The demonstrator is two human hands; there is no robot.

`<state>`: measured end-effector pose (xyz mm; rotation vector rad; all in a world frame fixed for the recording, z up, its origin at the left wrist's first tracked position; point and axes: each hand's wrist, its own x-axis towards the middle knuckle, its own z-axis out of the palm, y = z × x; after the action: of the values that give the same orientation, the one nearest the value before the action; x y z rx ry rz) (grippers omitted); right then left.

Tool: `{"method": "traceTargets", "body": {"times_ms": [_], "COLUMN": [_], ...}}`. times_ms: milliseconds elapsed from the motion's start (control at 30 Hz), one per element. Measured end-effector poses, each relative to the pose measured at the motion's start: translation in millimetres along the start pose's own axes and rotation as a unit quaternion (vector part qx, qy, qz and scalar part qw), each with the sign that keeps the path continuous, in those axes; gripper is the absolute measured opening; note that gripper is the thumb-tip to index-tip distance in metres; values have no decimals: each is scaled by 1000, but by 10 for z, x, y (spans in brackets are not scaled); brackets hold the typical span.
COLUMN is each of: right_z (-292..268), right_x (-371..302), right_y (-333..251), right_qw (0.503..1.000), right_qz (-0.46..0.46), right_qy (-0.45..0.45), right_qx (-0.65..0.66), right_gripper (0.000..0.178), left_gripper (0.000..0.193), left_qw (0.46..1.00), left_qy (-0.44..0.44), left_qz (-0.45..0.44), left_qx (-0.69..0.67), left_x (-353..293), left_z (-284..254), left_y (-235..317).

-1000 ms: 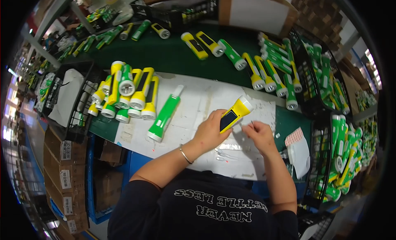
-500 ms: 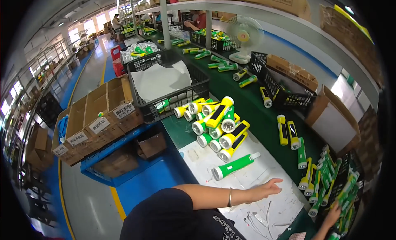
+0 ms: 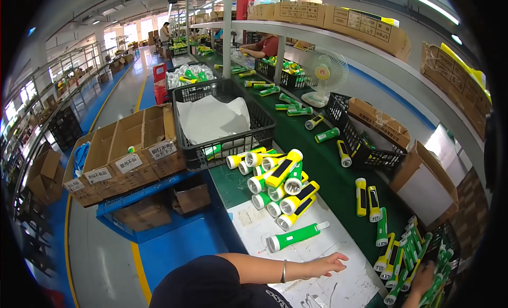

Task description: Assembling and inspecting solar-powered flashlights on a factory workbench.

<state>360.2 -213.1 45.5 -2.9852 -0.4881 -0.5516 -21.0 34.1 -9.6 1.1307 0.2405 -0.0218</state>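
Observation:
My left hand (image 3: 324, 266) hovers over the white work surface (image 3: 346, 255), its fingers stretched out and nothing in them. Just beyond it lies a green flashlight (image 3: 296, 236) with a white head. My right hand (image 3: 422, 279) reaches in among green flashlights (image 3: 438, 280) at the lower right, by a black crate; its fingers are partly hidden and blurred, so its grip does not show. Beside that hand, yellow and green flashlights (image 3: 394, 260) lie in a row. Farther off, a pile of yellow and green flashlights (image 3: 283, 183) sits on the surface, heads toward me.
A black crate (image 3: 225, 140) holding white sheets stands beyond the pile. To the left are divided cardboard boxes (image 3: 124, 149) on a blue crate (image 3: 137, 236). Loose flashlights dot the green belt (image 3: 338, 167). Beyond it are a fan (image 3: 323, 75) and an overhead shelf (image 3: 365, 35). Another person (image 3: 262, 46) sits far off.
The view has tilted up and shifted, so the scene sits differently in it. My left hand remains outstretched over the surface; my right hand stays among the flashlights at the right.

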Motion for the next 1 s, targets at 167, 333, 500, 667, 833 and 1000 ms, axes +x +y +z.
{"method": "traceTargets", "body": {"times_ms": [167,333,500,667,833,1000], "right_z": [211,164,311,13,-1085,-1295], "right_x": [-691,-839,-966,-978,-1445,-1949], "right_y": [-925,-1307,-1256,-1172,-1177,-1356], "right_qw": [988,991,987,992,946,792], "right_qz": [-48,-103,-146,-77,-154,-176], "right_qy": [-139,-86,-69,-24,130,-211], "right_qx": [53,3,-26,95,254,545], "right_gripper": [66,64,58,49,32,17], "left_gripper": [50,51,49,49,52,53], "left_qw": [1000,1000,1000,998,877,909], "left_qy": [-28,-12,-21,-22,114,-152], "left_qz": [-3,-13,7,36,245,212], "left_qx": [6,0,8,47,398,324], "left_x": [44,12,33,55,-126,-22], "left_z": [23,-27,39,-33,56,342], "left_y": [30,6,-18,-122,115,106]}}
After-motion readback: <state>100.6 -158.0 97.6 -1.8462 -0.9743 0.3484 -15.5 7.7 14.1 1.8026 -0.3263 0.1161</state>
